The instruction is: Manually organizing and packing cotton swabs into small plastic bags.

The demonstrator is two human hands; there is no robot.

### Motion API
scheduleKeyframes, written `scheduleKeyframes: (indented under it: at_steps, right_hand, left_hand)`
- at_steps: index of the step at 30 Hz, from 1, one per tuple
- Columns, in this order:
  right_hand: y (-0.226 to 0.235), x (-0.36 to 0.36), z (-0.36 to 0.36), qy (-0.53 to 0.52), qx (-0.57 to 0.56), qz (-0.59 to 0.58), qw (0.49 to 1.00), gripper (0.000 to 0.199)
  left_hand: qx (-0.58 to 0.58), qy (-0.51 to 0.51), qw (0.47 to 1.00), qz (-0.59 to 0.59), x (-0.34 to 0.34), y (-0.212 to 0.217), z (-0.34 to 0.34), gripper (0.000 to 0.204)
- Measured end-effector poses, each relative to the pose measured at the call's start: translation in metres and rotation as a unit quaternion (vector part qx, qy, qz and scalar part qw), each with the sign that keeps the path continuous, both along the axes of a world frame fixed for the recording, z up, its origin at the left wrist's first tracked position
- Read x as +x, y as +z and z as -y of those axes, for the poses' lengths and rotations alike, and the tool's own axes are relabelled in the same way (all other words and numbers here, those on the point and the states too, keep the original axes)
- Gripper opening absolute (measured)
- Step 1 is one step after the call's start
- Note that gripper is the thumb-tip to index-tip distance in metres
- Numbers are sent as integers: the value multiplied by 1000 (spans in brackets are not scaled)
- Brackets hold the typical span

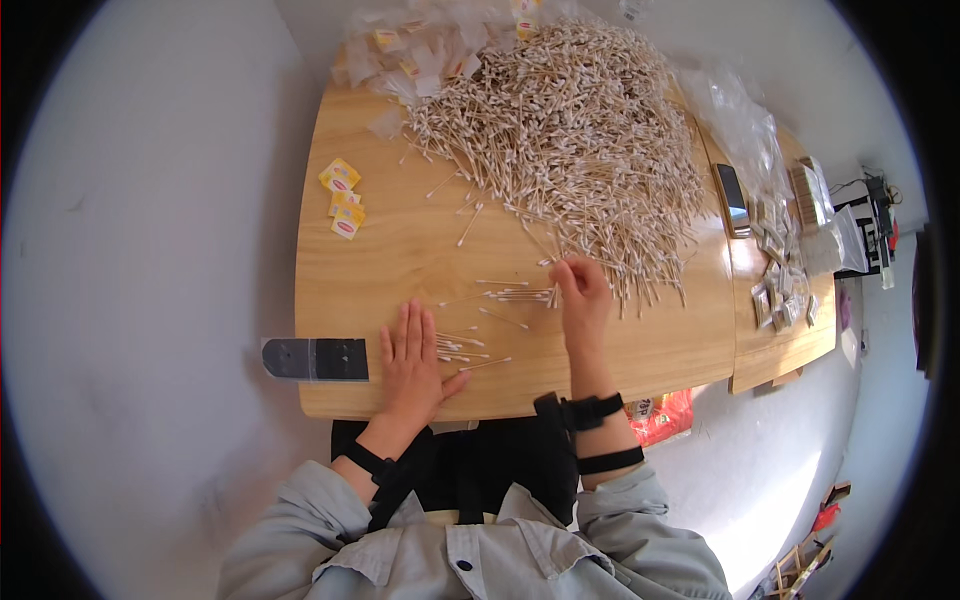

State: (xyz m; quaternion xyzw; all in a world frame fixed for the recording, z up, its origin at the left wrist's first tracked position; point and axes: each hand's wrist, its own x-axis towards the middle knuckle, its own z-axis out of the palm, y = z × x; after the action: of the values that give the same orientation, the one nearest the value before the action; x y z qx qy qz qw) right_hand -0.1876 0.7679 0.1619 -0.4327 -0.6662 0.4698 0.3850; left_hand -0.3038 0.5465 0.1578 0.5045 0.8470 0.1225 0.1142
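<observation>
Head view: left hand (412, 358) lies flat and open on the pale wooden bench (400, 250). Right hand (582, 290) pinches white-tipped wooden cotton swabs (520, 295) at the near edge of the big swab heap (570, 130), apparently gathering a bundle. Beyond the heap, clear plastic pouches (420, 50); contents unclear.

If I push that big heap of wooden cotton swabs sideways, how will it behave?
The heap of thin wooden-stick cotton swabs would probably spread rather than slide as one: strays already lie scattered by the right hand. Each slim round stick likely rolls easily on the smooth wooden table. They look very light, so a gentle push should be enough.
</observation>
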Motion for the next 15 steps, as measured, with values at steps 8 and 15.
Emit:
scheduleKeyframes:
  at_steps: [8, 15]
  right_hand:
    - [28, 170, 36, 62, -255, 78, 962, 14]
    - [-14, 296, 65, -21, -335, 265, 904, 15]
  left_hand:
    - [51, 12, 995, 89, -22, 15, 16, 116]
    - [-8, -88, 995, 42, -25, 15, 33, 114]
